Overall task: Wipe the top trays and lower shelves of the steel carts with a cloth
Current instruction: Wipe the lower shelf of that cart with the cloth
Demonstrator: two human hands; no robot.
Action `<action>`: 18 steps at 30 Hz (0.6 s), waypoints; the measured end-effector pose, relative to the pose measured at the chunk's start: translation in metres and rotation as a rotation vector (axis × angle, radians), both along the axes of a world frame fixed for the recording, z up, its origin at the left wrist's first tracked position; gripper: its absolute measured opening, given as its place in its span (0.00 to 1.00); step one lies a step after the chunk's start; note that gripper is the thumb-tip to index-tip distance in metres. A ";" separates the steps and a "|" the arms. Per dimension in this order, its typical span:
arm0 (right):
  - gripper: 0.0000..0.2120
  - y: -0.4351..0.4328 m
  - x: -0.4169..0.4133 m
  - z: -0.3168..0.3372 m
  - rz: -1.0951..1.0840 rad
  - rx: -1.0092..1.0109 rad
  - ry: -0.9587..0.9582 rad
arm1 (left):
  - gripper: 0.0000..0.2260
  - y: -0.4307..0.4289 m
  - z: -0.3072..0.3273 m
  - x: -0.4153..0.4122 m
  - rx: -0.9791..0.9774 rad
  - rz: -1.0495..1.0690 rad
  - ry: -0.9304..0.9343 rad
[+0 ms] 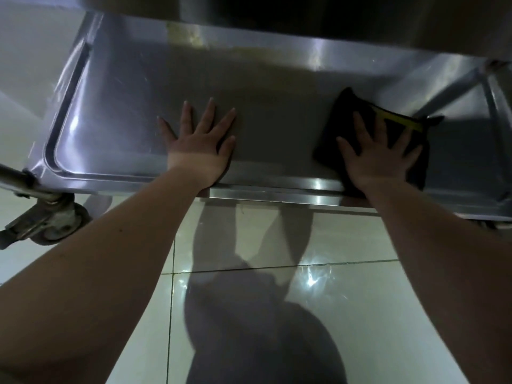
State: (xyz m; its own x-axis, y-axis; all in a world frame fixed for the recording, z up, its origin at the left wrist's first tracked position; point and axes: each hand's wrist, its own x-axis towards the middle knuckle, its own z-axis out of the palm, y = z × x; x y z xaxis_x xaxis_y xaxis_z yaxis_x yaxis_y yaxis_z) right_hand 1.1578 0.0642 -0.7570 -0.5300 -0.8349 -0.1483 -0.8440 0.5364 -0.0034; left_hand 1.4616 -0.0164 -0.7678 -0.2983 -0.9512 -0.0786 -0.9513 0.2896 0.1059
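Note:
The steel cart's lower shelf (263, 87) fills the upper half of the head view, a shallow tray with a raised rim. My left hand (199, 145) lies flat on the shelf near its front edge, fingers spread and straight, holding nothing. My right hand (379, 156) presses flat on a dark cloth (343, 117) with a yellow stripe, toward the right part of the shelf. The cloth spreads under and around the palm, reaching the front rim. The underside of the cart's top tray (332, 18) hangs dark above the shelf.
A caster wheel (55, 223) and a steel leg (16, 178) stand at the cart's front left corner. A slanted steel brace (454, 90) crosses the shelf's right end. Glossy pale floor tiles (346, 300) lie below, with my shadow across them.

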 end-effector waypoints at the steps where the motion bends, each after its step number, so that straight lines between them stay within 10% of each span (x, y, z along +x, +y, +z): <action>1: 0.31 -0.011 0.025 -0.001 0.076 -0.014 0.000 | 0.24 0.000 0.001 0.001 0.000 0.002 0.009; 10: 0.32 -0.032 0.129 -0.006 0.446 -0.031 -0.035 | 0.23 0.004 0.005 0.012 0.027 0.249 0.039; 18: 0.32 0.017 -0.021 0.004 -0.104 0.063 -0.028 | 0.23 0.006 0.007 0.012 0.058 0.236 0.009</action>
